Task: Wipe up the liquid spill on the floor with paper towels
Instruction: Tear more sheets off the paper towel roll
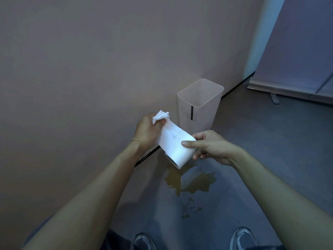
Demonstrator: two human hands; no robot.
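Observation:
A brownish liquid spill lies on the grey floor close to the wall, with small droplets trailing toward my feet. Above it my right hand grips a white paper towel roll, thumb on top. A sheet is drawn out from the roll toward the left. My left hand grips the bunched free end of that sheet. A perforation line shows across the stretched sheet.
A translucent white bin stands open-topped against the wall just behind the hands. A banner stand's base sits on the floor at the far right. My two shoes are at the bottom edge, short of the spill.

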